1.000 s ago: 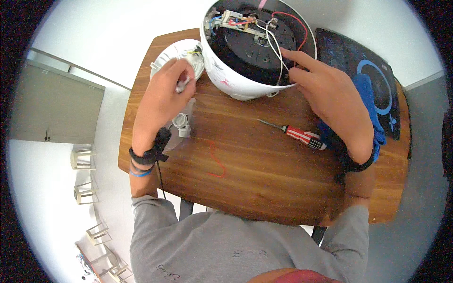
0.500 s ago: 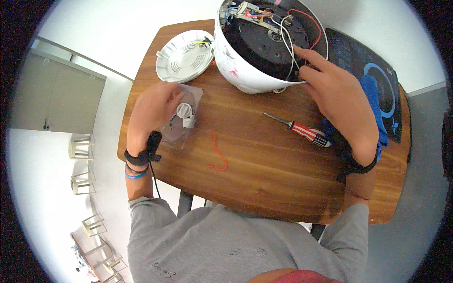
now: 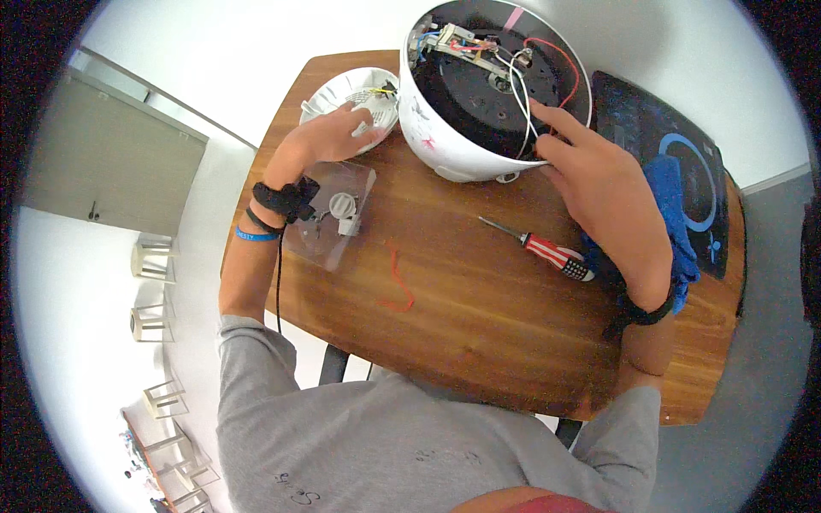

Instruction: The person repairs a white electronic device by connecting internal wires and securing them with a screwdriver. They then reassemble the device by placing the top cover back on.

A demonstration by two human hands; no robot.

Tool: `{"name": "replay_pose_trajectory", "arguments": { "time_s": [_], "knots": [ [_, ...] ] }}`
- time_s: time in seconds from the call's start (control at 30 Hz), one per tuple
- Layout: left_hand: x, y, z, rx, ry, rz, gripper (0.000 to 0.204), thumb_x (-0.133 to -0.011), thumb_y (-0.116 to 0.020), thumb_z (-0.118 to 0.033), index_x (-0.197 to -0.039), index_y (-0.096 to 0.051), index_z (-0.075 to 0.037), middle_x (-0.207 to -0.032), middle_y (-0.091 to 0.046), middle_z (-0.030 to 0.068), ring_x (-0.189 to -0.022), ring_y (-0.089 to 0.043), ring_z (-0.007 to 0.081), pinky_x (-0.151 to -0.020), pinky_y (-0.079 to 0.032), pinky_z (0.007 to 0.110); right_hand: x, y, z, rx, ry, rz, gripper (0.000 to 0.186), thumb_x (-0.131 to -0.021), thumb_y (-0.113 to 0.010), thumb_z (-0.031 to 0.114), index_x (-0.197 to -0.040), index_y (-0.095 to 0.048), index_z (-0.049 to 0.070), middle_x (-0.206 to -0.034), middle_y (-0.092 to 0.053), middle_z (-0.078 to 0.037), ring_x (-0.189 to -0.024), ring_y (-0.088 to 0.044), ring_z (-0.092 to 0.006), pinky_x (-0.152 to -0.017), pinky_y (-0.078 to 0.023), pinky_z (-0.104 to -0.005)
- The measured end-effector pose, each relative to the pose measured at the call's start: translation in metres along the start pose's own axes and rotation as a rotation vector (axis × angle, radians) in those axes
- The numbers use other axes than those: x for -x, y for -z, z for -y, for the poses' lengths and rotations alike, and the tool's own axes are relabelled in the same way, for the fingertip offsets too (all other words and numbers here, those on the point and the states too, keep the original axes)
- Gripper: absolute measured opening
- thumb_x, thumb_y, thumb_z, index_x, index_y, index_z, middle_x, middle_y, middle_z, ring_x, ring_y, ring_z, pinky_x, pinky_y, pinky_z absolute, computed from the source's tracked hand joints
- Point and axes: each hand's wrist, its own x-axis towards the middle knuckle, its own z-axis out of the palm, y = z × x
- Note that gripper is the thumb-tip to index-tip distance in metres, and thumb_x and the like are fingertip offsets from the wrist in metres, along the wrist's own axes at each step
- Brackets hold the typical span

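A white rice cooker body (image 3: 453, 154) with a floral print lies tilted at the far middle of the table, its open underside showing wires and a black inner base. My right hand (image 3: 599, 175) grips its right rim, fingers inside near the white wires (image 3: 516, 85). To its left sits a round white vented plastic cover (image 3: 329, 94) with a yellow wire. My left hand (image 3: 333, 137) reaches over the cover's near edge, fingers apart. Whether the fingertips touch it I cannot tell. Nearer me, a clear plastic bag (image 3: 329, 244) holds or carries a white knob (image 3: 343, 205) and small parts.
A screwdriver (image 3: 556, 256) with a red, white and blue handle lies right of the middle. An orange-red wire (image 3: 400, 278) lies nearer me. On the right are a blue cloth (image 3: 671, 201) and a black induction hob (image 3: 637, 111). Chairs (image 3: 154, 256) stand far left.
My left hand has moved from the plastic bag, away from me and to the right, to the white cover. My right hand stays on the cooker's rim. The whole view has shifted slightly.
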Motion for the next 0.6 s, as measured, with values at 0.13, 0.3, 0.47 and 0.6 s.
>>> {"name": "replay_pose_trajectory", "arguments": {
  "time_s": [0.13, 0.3, 0.47, 0.6],
  "knots": [
    [0.008, 0.004, -0.007, -0.068, -0.065, -0.015, 0.046, -0.108, -0.073, -0.044, -0.135, -0.067, -0.006, -0.140, -0.064, 0.0280, -0.127, -0.070, 0.0469, -0.104, -0.056, 0.055, 0.005, 0.004, 0.002, -0.036, -0.001, 0.022, 0.027, -0.091, -0.078, 0.001, -0.113, -0.062, 0.001, -0.160, -0.062, -0.014, -0.121, -0.071, -0.0437, -0.097, -0.062, -0.0485],
    [0.003, 0.005, 0.003, -0.044, -0.040, -0.160, 0.035, -0.111, -0.066, -0.027, -0.134, -0.063, -0.001, -0.126, -0.071, 0.0332, -0.120, -0.070, 0.0532, -0.099, -0.056, 0.060, 0.011, -0.001, 0.002, -0.012, 0.031, 0.095, 0.043, -0.084, -0.085, 0.000, -0.118, -0.059, 0.000, -0.168, -0.052, -0.019, -0.132, -0.065, -0.0444, -0.105, -0.061, -0.0489],
    [0.018, 0.041, -0.030, 0.019, 0.142, -0.471, 0.030, -0.113, -0.062, -0.023, -0.130, -0.060, 0.001, -0.108, -0.076, 0.0368, -0.103, -0.073, 0.0570, -0.087, -0.056, 0.064, 0.015, 0.001, 0.007, -0.036, 0.028, 0.096, 0.047, -0.080, -0.089, 0.003, -0.117, -0.060, -0.001, -0.170, -0.049, -0.024, -0.128, -0.065, -0.0436, -0.104, -0.062, -0.0490],
    [0.051, 0.075, -0.063, -0.015, 0.176, -0.659, 0.026, -0.112, -0.062, -0.017, -0.132, -0.057, 0.000, -0.102, -0.076, 0.0340, -0.097, -0.075, 0.0551, -0.079, -0.059, 0.060, 0.016, 0.002, 0.014, -0.028, 0.022, 0.083, 0.048, -0.079, -0.089, 0.005, -0.117, -0.060, 0.000, -0.169, -0.049, -0.026, -0.125, -0.066, -0.0426, -0.101, -0.062, -0.0480]
  ]
}}
